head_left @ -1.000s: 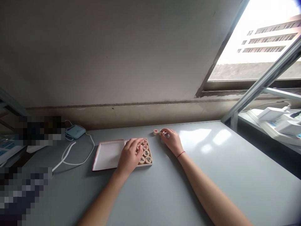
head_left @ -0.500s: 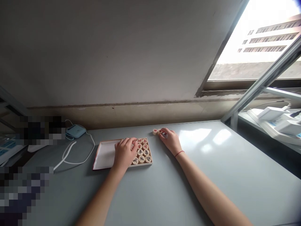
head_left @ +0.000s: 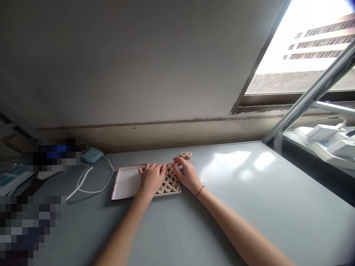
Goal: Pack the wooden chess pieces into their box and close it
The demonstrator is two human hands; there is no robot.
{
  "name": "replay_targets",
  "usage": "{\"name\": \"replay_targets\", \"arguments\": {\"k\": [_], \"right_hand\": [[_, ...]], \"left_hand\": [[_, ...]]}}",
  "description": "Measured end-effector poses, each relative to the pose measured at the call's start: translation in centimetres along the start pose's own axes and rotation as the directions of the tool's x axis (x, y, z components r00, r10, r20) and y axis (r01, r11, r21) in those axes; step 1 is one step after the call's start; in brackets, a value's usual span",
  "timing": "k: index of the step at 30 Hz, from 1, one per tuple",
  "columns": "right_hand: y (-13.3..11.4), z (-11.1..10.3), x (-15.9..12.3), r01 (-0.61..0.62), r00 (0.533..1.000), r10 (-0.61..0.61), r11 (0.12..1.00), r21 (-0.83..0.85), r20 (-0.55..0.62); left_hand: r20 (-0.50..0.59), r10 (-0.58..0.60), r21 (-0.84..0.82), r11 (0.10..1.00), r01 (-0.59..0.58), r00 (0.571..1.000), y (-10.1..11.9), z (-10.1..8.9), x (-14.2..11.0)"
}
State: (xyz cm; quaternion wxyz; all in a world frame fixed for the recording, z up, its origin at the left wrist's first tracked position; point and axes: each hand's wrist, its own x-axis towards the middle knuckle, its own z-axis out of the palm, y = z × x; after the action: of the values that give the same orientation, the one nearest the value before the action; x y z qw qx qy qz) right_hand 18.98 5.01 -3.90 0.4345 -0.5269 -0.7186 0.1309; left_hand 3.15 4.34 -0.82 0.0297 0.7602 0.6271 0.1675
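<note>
Handling chess pieces (head_left: 168,187) in the box (head_left: 166,194) on the table (head_left: 199,229), I judge this the settling-in step; the next move calls for a light touch. My left hand (head_left: 152,177) curls over the box; my right hand (head_left: 189,173) hangs at its far right corner, thumb and forefinger narrowly apart. Whether either grips a piece I cannot tell. Box and open lid (head_left: 126,181) run long left to right; pieces lie face up, a loose pair (head_left: 189,155) beyond.
</note>
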Motion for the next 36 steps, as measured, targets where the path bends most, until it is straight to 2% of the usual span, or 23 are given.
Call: {"name": "replay_targets", "arguments": {"k": [3, 6, 10, 13, 16, 20, 23, 26, 27, 30, 33, 36], "right_hand": [[0.3, -0.1, 0.0, -0.028, 1.000, 0.028, 0.999, 0.025, 0.004], [0.5, -0.3, -0.1, 0.012, 1.000, -0.012, 1.000, -0.003, -0.021], [0.0, -0.6, -0.2, 0.161, 0.978, -0.174, 0.980, -0.116, -0.116], [-0.6, -0.7, -0.3, 0.283, 0.941, -0.305, 0.947, -0.153, -0.149], [-1.5, -0.6, -0.4, 0.364, 0.912, -0.382, 0.922, -0.133, -0.151], [-1.9, -1.1, -0.1, 0.398, 0.901, -0.409, 0.912, -0.101, -0.143], [-0.2, -2.4, 0.7, 0.257, 0.931, -0.276, 0.960, -0.108, -0.237], [3.2, -4.0, 1.3, -0.035, 0.918, -0.023, 0.990, -0.139, -0.397], [4.4, -4.4, 1.4, -0.138, 0.910, 0.067, 0.980, -0.146, -0.410], [7.0, -4.8, 1.4, -0.331, 0.920, 0.266, 0.921, -0.207, -0.286], [7.5, -4.5, 1.1, -0.329, 0.940, 0.277, 0.887, -0.323, -0.199], [5.8, -4.1, 1.1, -0.254, 0.950, 0.167, 0.905, -0.341, -0.264]], "left_hand": [[-0.035, 0.006, -0.046, 0.999, -0.008, 0.999, 0.0, 0.3, 0.0], [-0.055, -0.002, -0.077, 0.997, -0.002, 0.998, -0.1, 0.5, 0.1], [-0.144, 0.002, -0.137, 0.990, -0.022, 0.990, -0.2, 0.0, 0.0], [-0.217, 0.002, -0.279, 0.958, -0.064, 0.976, 0.0, -0.9, -0.2], [-0.152, 0.013, -0.507, 0.858, -0.089, 0.988, 0.3, -1.6, -0.7], [-0.015, -0.049, -0.750, 0.661, 0.021, 0.999, 0.1, -1.7, -1.0], [0.003, -0.149, -0.846, 0.527, 0.082, 0.989, -0.3, -1.4, -0.9], [-0.007, -0.208, -0.894, 0.439, 0.087, 0.978, -0.7, -1.2, -0.6], [-0.006, -0.212, -0.902, 0.423, 0.086, 0.977, -0.8, -1.2, -0.6], [0.016, -0.214, -0.901, 0.421, 0.107, 0.977, -1.0, -0.8, -0.5], [0.033, -0.224, -0.877, 0.461, 0.135, 0.974, -1.2, -0.4, -0.5], [0.018, -0.201, -0.846, 0.519, 0.122, 0.979, -1.0, -0.5, -0.6]]}}
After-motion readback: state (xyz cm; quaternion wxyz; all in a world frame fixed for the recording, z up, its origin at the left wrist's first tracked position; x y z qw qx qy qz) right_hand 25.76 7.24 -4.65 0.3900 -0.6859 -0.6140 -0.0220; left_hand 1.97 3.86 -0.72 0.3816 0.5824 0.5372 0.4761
